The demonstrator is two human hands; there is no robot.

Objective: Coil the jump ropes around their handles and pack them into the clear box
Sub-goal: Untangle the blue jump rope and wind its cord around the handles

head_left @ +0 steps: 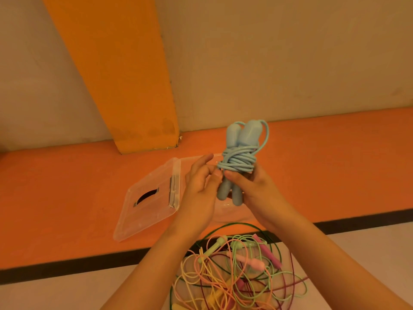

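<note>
A tangle of loose jump ropes [234, 269] in green, pink, yellow and purple lies lowest in view, cut off by the bottom edge. Above it, the blue jump rope [240, 157] stands upright in the air, its cord coiled round both handles. The right hand [257, 189] grips the handles below the coil. The left hand [201, 186] pinches the coil's left edge. The hands hide most of the clear box [230, 212] behind them. Its open lid [147, 198] lies flat to the left.
</note>
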